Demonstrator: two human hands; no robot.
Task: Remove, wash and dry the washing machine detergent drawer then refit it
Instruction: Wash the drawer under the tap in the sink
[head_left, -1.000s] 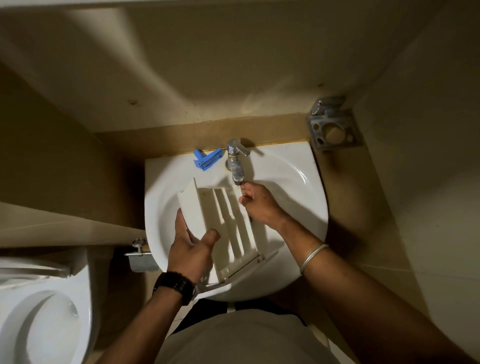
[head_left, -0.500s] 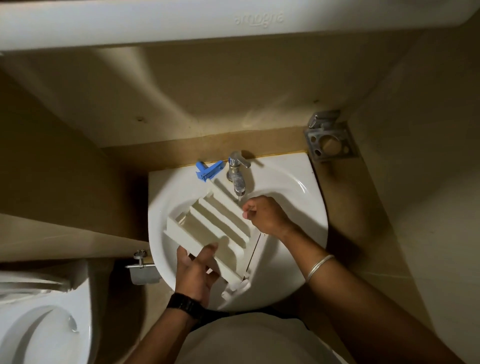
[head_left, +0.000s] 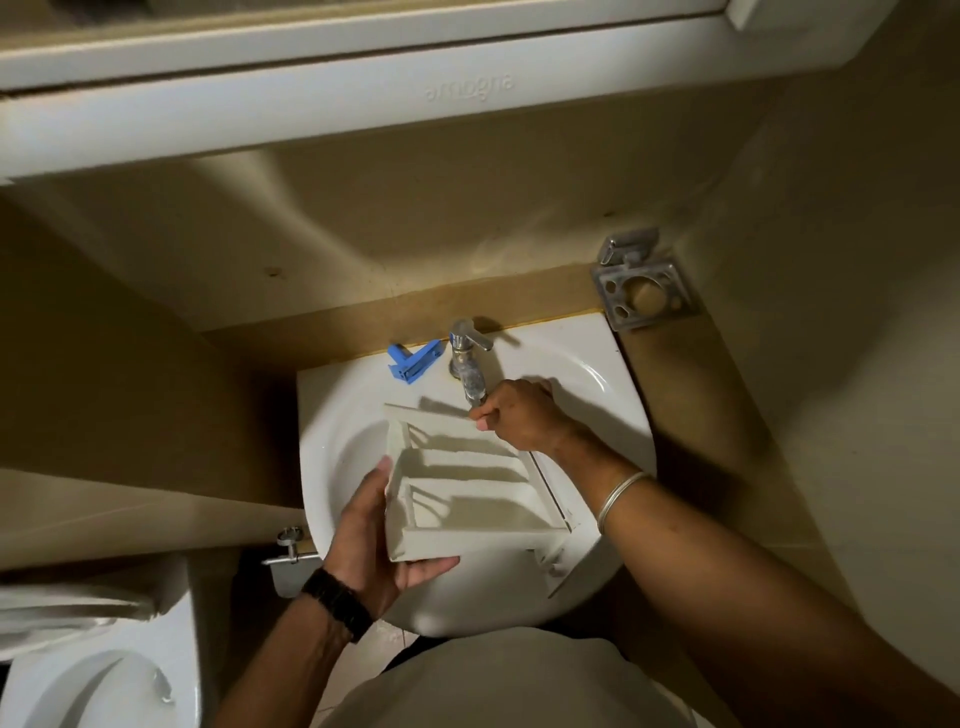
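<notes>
While held tilted over the sink (head_left: 618, 395), detergent drawer (head_left: 467, 488) in washing stage. Left hand (head_left: 371, 540) cupping near-left corner, fingers curled under; right hand (head_left: 519, 415) clenched at spout of tap (head_left: 470, 364), far edge. Best: rotate slowly, flush each compartment, keep firm grip on wet plastic. Count: one drawer, one tap, one blue insert (head_left: 413, 361) left of tap, one wall holder (head_left: 641, 288) far right.

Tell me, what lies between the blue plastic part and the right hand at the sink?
In the head view, the chrome tap stands between the blue plastic part and the right hand; its spout reaches down to that hand's fingers.
</notes>
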